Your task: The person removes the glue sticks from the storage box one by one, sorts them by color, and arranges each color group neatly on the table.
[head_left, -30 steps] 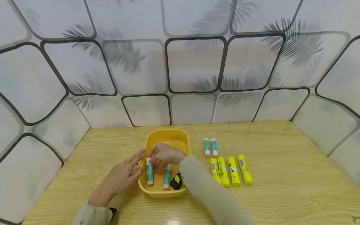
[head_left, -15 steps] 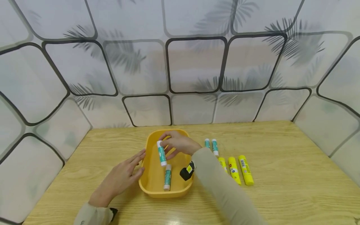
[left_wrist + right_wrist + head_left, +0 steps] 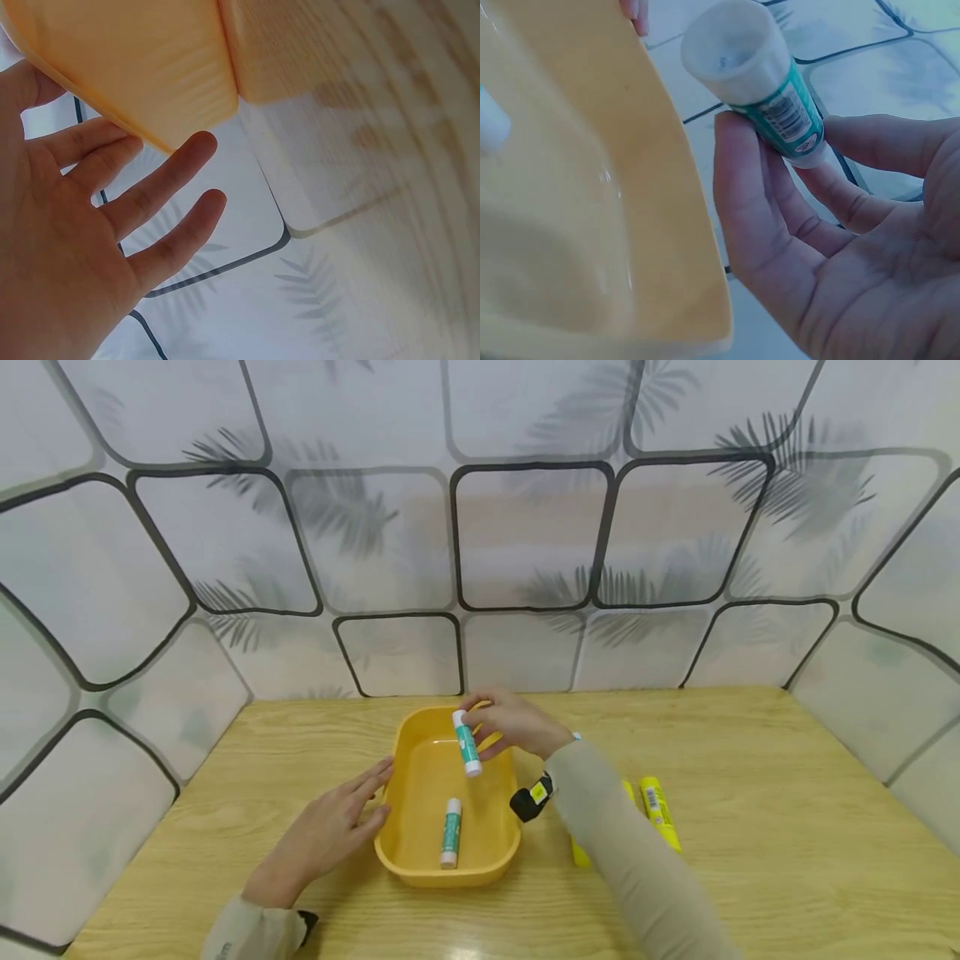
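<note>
In the head view my right hand (image 3: pixel 517 724) pinches a teal-and-white glue stick (image 3: pixel 467 743) near its upper end, above the far right part of a yellow-orange plastic tray (image 3: pixel 420 875). The right wrist view shows this hand's thumb and fingers around the glue stick (image 3: pixel 780 112), barcode visible. A second teal glue stick (image 3: pixel 451 835) lies inside the tray near its front. My left hand (image 3: pixel 322 827) rests against the tray's left rim with its fingers extended; in the left wrist view the fingers (image 3: pixel 169 184) are spread along the tray's outer wall (image 3: pixel 150 67).
Yellow glue sticks (image 3: pixel 660 814) lie on the wooden table (image 3: pixel 787 827) right of the tray, partly covered by my right sleeve (image 3: pixel 630 852). A bit of a teal one shows behind the right wrist. A patterned cloth screen (image 3: pixel 525 543) encloses the back and sides.
My right hand has lifted the glue stick from the tray's left side and carried it up, away and to the right. The left hand stays at the rim.
</note>
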`<control>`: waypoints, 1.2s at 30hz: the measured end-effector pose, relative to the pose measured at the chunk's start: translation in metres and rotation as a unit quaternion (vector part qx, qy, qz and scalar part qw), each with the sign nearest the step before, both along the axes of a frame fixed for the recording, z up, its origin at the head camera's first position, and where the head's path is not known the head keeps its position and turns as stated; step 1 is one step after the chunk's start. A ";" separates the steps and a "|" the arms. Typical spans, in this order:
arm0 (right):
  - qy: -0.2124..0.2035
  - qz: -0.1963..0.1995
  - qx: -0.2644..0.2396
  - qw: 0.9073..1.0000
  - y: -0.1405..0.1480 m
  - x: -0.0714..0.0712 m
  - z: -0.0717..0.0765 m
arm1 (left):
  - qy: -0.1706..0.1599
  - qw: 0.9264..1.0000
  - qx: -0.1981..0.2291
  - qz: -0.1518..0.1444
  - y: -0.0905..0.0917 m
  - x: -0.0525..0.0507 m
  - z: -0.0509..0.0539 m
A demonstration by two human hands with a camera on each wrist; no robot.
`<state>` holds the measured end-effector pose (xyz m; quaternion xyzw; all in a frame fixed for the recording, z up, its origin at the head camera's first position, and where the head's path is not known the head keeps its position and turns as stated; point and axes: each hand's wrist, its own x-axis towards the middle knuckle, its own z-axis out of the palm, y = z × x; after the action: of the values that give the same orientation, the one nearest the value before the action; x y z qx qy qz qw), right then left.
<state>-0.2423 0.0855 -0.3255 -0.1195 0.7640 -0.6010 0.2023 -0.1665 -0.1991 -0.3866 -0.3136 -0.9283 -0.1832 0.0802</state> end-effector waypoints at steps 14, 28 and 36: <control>0.001 -0.032 0.004 0.999 0.038 -0.003 -0.002 | 0.004 1.000 0.000 -0.007 0.000 -0.003 -0.001; -0.001 -0.055 0.031 0.998 0.081 -0.003 -0.015 | -0.002 1.000 0.006 -0.011 -0.002 -0.002 -0.001; 0.001 -0.068 0.058 0.996 0.106 -0.007 -0.015 | -0.004 1.000 0.006 -0.009 -0.001 -0.002 -0.001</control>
<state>-0.2495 0.1916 -0.3408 -0.0558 0.8042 -0.5675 0.1674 -0.1687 -0.2004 -0.3879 -0.3207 -0.9245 -0.1912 0.0766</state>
